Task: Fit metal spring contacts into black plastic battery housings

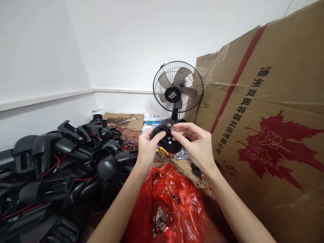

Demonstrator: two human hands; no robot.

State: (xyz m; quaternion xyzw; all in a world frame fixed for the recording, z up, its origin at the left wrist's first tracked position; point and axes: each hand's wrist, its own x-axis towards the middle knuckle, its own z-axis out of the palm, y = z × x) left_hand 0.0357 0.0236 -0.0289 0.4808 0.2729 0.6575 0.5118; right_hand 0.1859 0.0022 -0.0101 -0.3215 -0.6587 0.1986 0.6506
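My left hand (147, 145) is closed around a black plastic housing (157, 130), thumb on its near side. The thumb and forefinger of my right hand (196, 141) pinch a small shiny metal piece (172, 129) at the housing's right edge. It is too small to name exactly. Below my hands sits a red plastic bag (187, 202) with several small metal parts (161, 219) in it. Yellow-handled pliers (164, 150) lie behind the bag, partly hidden.
Many black plastic housings (106, 168), some with red wires, are heaped on the left. A black fan (178, 87) stands behind my hands. A large cardboard box (227, 111) rises on the right. Small wired parts (130, 141) and flat cardboard (126, 120) lie farther back.
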